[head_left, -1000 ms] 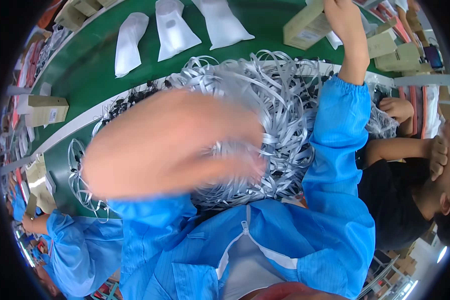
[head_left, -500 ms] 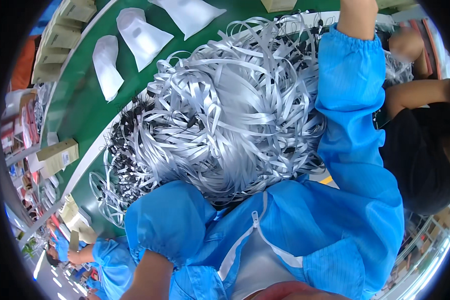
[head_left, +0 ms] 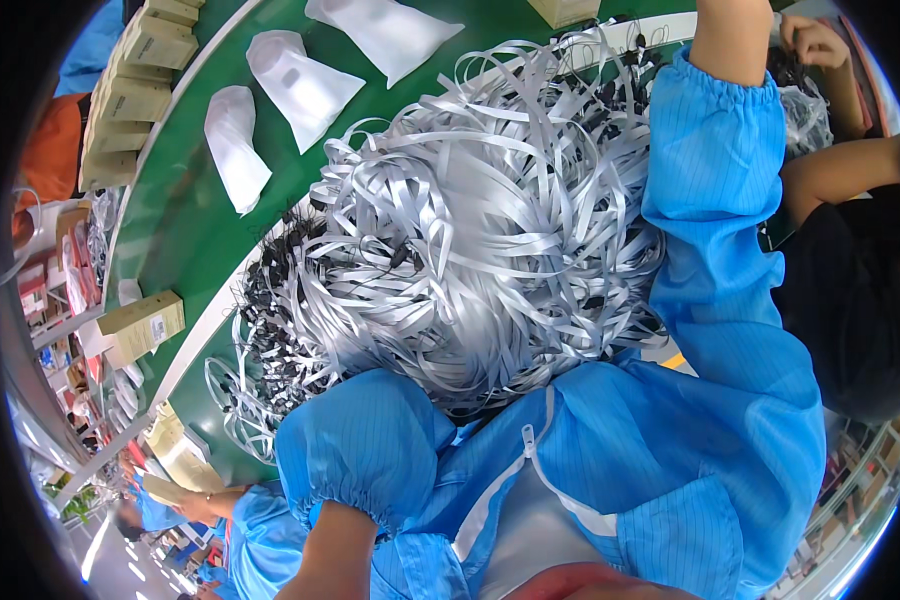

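A big tangled heap of silvery-grey flat lanyard straps (head_left: 500,240) lies in front of me, with small black fittings and thin cords (head_left: 280,300) bunched along its left side. My right arm, in a blue sleeve (head_left: 715,180), reaches up past the right side of the heap. Its bare wrist runs out over the top edge, so my right hand is outside the picture. My left arm bends back from its blue sleeve (head_left: 360,440) near the heap's front. The bare forearm leaves at the lower edge, and my left hand is out of sight too.
White translucent bags (head_left: 305,88) lie on the green conveyor belt (head_left: 195,190) beyond a pale rail. Cartons (head_left: 145,328) stand at the left. A co-worker in black (head_left: 850,290) sits close on my right, a hand (head_left: 815,42) near other straps. Another person in blue (head_left: 270,545) works at lower left.
The whole view has shifted, so things sit slightly farther right and lower. The co-worker's hand at upper right shows more sharply. My arms keep much the same pose.
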The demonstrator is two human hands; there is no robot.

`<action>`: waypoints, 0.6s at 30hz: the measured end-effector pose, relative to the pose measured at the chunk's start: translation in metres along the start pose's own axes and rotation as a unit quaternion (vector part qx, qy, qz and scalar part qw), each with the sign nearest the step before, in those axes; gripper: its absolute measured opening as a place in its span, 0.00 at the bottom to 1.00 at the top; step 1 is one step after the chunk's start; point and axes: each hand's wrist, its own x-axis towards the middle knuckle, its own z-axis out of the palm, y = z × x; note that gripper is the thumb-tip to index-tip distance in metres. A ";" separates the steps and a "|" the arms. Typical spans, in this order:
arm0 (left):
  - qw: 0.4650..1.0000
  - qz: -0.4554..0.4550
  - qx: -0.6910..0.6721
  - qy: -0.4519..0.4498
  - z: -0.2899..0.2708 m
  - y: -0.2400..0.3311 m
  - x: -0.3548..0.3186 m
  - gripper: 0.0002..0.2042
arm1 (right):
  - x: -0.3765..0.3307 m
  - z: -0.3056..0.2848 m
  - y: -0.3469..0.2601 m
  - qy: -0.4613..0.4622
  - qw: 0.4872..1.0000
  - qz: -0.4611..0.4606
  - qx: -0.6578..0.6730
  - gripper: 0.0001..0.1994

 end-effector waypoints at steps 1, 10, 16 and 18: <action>0.999 -0.021 0.043 0.010 -0.006 -0.006 -0.004 0.14 | 0.001 0.009 0.010 -0.008 1.000 0.007 -0.007 0.18; 0.997 0.004 0.070 0.011 -0.010 -0.011 -0.010 0.13 | 0.023 0.018 0.054 0.080 0.991 -0.099 -0.046 0.11; 0.995 0.026 0.095 0.010 -0.011 -0.014 -0.010 0.12 | 0.013 0.015 0.036 0.062 0.997 -0.016 -0.047 0.12; 0.994 0.034 0.102 0.010 -0.010 -0.015 -0.010 0.12 | 0.015 0.013 0.039 0.064 0.996 -0.004 -0.055 0.12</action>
